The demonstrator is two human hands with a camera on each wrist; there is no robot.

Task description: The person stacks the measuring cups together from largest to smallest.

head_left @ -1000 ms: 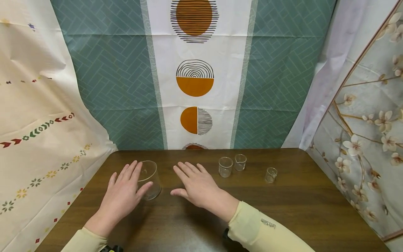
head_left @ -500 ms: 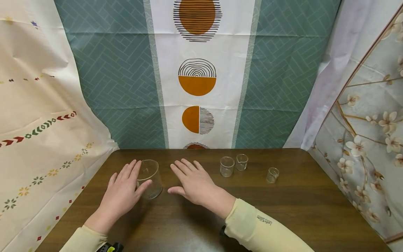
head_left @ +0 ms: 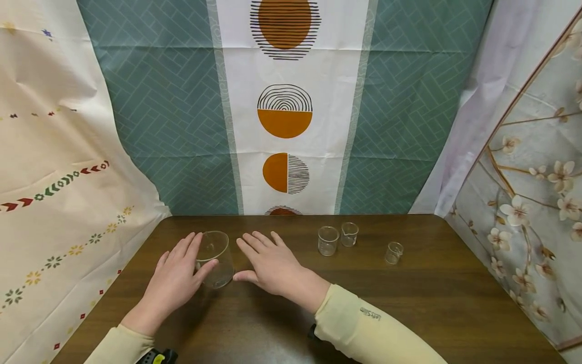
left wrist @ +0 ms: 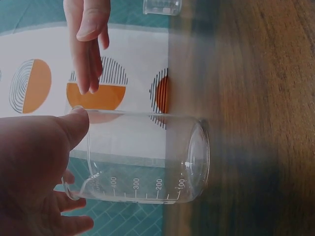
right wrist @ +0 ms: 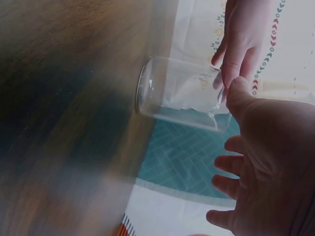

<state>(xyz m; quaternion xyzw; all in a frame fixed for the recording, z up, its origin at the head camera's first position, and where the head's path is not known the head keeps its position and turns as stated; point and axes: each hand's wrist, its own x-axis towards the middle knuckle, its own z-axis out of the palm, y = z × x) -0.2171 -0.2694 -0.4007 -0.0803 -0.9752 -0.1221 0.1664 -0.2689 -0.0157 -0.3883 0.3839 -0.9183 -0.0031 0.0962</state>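
A large clear glass beaker (head_left: pixel 215 270) with white graduation marks stands upright on the left part of the brown table. My left hand (head_left: pixel 175 280) is at its left side near the rim, fingers straight and thumb extended in front of the glass. In the left wrist view, thumb and fingers lie on either side of the beaker's (left wrist: pixel 142 157) rim; whether they touch it I cannot tell. To the right of the glass, my right hand (head_left: pixel 273 265) hovers with straight, slightly spread fingers and holds nothing. Its thumb points toward the beaker, apparently apart from it.
Two small glass beakers, one wider (head_left: pixel 328 241) and one with a spout (head_left: pixel 349 235), stand close together at the back right. Another tiny beaker (head_left: pixel 393 253) sits farther right. Behind the wooden table (head_left: pixel 432 303) hangs a teal and white cloth (head_left: pixel 291 71).
My right hand has shifted left, closer to the large beaker. The left hand has stayed almost in place beside it. The beakers have not moved on the table.
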